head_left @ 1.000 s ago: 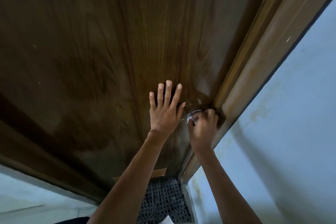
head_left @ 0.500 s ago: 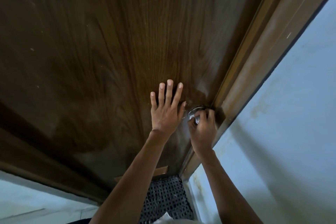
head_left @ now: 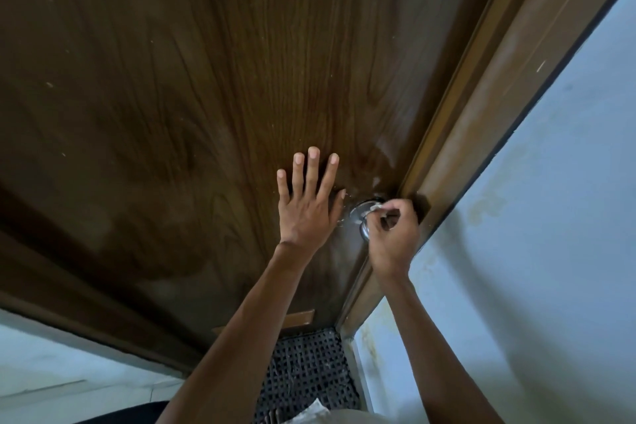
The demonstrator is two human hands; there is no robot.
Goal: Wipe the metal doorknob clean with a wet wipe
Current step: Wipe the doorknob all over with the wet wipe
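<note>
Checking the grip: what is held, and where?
The right hand pinches the wet wipe, bunched, against the doorknob; the left hand, flat on the door, holds nothing.

Both bare forearms enter from the near edge and stretch toward the far side. The left arm is almost straight. The left hand (head_left: 308,208) is flat against the door (head_left: 206,86), with four straight fingers a little spread and pointing far, and the thumb out to the right. The right hand (head_left: 394,237) is just to the right of it, and the two do not touch. Its wrist is slightly bent, its fingers are curled, and the fingertips pinch a small white wet wipe (head_left: 377,207).
</note>
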